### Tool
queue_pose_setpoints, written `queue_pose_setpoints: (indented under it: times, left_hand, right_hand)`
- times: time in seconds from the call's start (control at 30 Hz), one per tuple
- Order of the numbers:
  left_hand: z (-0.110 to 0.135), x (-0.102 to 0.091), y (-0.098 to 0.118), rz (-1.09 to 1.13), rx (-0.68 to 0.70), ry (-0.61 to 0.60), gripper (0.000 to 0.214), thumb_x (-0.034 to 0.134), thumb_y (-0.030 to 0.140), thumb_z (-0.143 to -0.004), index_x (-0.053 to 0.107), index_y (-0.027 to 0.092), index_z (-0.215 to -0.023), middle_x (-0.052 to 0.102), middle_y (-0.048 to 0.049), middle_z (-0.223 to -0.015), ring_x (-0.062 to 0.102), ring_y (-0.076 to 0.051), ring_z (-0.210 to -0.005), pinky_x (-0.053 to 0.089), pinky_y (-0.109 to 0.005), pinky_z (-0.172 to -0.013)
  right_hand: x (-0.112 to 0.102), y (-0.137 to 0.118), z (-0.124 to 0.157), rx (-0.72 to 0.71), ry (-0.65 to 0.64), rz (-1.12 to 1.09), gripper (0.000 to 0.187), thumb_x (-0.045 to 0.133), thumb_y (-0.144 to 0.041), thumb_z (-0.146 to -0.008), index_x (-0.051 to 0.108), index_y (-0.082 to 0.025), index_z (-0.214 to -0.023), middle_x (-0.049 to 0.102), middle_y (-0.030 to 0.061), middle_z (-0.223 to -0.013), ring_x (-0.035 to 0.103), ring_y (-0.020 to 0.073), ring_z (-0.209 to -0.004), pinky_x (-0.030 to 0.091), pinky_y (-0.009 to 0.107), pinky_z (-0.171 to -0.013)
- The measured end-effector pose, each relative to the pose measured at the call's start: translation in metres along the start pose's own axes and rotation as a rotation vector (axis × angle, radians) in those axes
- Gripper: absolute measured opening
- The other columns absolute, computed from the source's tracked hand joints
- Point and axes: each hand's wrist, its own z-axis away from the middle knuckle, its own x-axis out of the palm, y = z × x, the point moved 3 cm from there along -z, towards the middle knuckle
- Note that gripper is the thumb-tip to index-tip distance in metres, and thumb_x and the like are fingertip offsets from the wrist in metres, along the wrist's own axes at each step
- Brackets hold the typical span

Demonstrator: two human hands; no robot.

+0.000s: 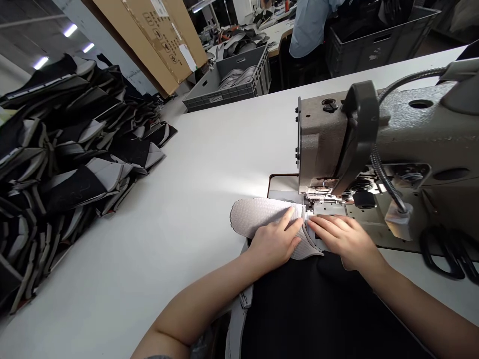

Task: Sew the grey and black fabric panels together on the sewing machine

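A grey mesh fabric piece lies on the white table under the needle area of an industrial sewing machine. My left hand presses flat on the piece, fingers pointing toward the presser foot. On the other side of the foot, my right hand rests flat on the machine bed, its fingertips touching the fabric's edge. A black fabric piece lies below both hands, toward me.
A large heap of black and grey cut pieces covers the table's left side. Black scissors lie at the right by the machine. Beyond the table stand grey crates, cardboard sheets and a person in a light blue shirt.
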Motion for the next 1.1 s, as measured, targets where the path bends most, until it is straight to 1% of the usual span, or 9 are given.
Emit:
queue_pose_setpoints:
  times: [0.13, 0.3, 0.4, 0.5, 0.57, 0.7, 0.87, 1.0, 1.1]
  left_hand:
    - [-0.001, -0.003, 0.002, -0.022, 0.007, -0.006, 0.045, 0.033, 0.042, -0.097, 0.038, 0.029, -0.139, 0.026, -0.0069, -0.152, 0.066, -0.020, -0.082, 0.056, -0.032, -0.060]
    - [-0.001, 0.003, 0.004, -0.069, 0.006, 0.010, 0.047, 0.037, 0.041, -0.095, 0.037, 0.025, -0.140, 0.023, -0.0109, -0.153, 0.065, -0.020, -0.079, 0.054, -0.032, -0.057]
    - [-0.003, 0.006, 0.005, -0.076, 0.030, 0.022, 0.053, 0.038, 0.041, -0.095, 0.032, 0.021, -0.143, 0.023, -0.0137, -0.152, 0.066, -0.020, -0.075, 0.054, -0.032, -0.056]
    - [-0.003, 0.007, 0.004, -0.089, 0.047, 0.044, 0.055, 0.036, 0.041, -0.095, 0.025, 0.024, -0.146, 0.026, -0.0135, -0.151, 0.067, -0.020, -0.074, 0.054, -0.032, -0.056]
    - [-0.002, 0.008, 0.003, -0.089, 0.049, 0.039, 0.053, 0.035, 0.040, -0.095, 0.029, 0.021, -0.145, 0.025, -0.0137, -0.151, 0.067, -0.021, -0.076, 0.054, -0.032, -0.057]
    - [-0.002, 0.007, 0.003, -0.063, 0.054, 0.040, 0.052, 0.034, 0.040, -0.096, 0.032, 0.020, -0.143, 0.024, -0.0144, -0.152, 0.067, -0.021, -0.079, 0.054, -0.031, -0.059]
    - [-0.020, 0.002, 0.004, -0.057, 0.050, 0.080, 0.049, 0.032, 0.042, -0.096, 0.038, 0.022, -0.140, 0.029, -0.0119, -0.150, 0.068, -0.021, -0.075, 0.054, -0.033, -0.057]
    - [-0.038, -0.001, 0.005, -0.050, 0.034, 0.128, 0.049, 0.034, 0.043, -0.096, 0.039, 0.021, -0.140, 0.033, -0.0120, -0.148, 0.068, -0.023, -0.074, 0.054, -0.035, -0.057]
    - [-0.044, 0.000, 0.004, -0.042, 0.025, 0.139, 0.048, 0.036, 0.042, -0.096, 0.041, 0.021, -0.138, 0.036, -0.0143, -0.146, 0.068, -0.023, -0.074, 0.053, -0.034, -0.058]
  right_hand:
    - [0.000, 0.006, 0.007, 0.090, -0.039, -0.046, 0.056, 0.057, -0.008, -0.052, 0.062, -0.022, -0.106, 0.062, 0.0054, -0.092, 0.050, 0.0226, -0.082, 0.034, 0.033, -0.067]
    - [0.019, -0.004, 0.002, 0.041, -0.048, -0.054, 0.084, 0.058, -0.010, -0.048, 0.048, -0.020, -0.130, 0.058, 0.0085, -0.113, 0.048, 0.0253, -0.093, 0.035, 0.034, -0.070]
    - [0.023, -0.008, -0.002, 0.032, -0.049, -0.010, 0.086, 0.055, -0.010, -0.047, 0.046, -0.019, -0.133, 0.057, 0.0088, -0.116, 0.048, 0.0258, -0.093, 0.035, 0.034, -0.070]
    - [0.014, -0.010, -0.004, 0.029, -0.043, 0.030, 0.081, 0.053, -0.006, -0.046, 0.053, -0.015, -0.126, 0.060, 0.0105, -0.112, 0.050, 0.0250, -0.087, 0.036, 0.034, -0.065]
    - [0.005, -0.013, -0.006, -0.004, -0.048, 0.000, 0.078, 0.050, -0.002, -0.048, 0.054, -0.013, -0.125, 0.060, 0.0109, -0.113, 0.051, 0.0240, -0.087, 0.037, 0.033, -0.065]
    - [-0.010, -0.016, -0.007, -0.104, -0.007, -0.113, 0.067, 0.040, 0.005, -0.066, 0.053, -0.016, -0.128, 0.060, 0.0082, -0.121, 0.054, 0.0210, -0.098, 0.040, 0.033, -0.076]
    - [0.000, 0.005, -0.003, -0.156, 0.031, -0.049, 0.070, 0.043, 0.005, -0.069, 0.049, -0.020, -0.134, 0.061, 0.0050, -0.123, 0.056, 0.0190, -0.106, 0.040, 0.031, -0.078]
    - [0.017, 0.027, 0.001, -0.048, 0.002, 0.015, 0.075, 0.038, 0.001, -0.078, 0.032, -0.034, -0.144, 0.059, -0.0018, -0.125, 0.057, 0.0178, -0.110, 0.041, 0.031, -0.079]
    - [0.020, 0.035, 0.002, -0.038, -0.009, 0.015, 0.071, 0.034, -0.002, -0.084, 0.026, -0.034, -0.146, 0.058, -0.0028, -0.127, 0.055, 0.0176, -0.114, 0.042, 0.032, -0.079]
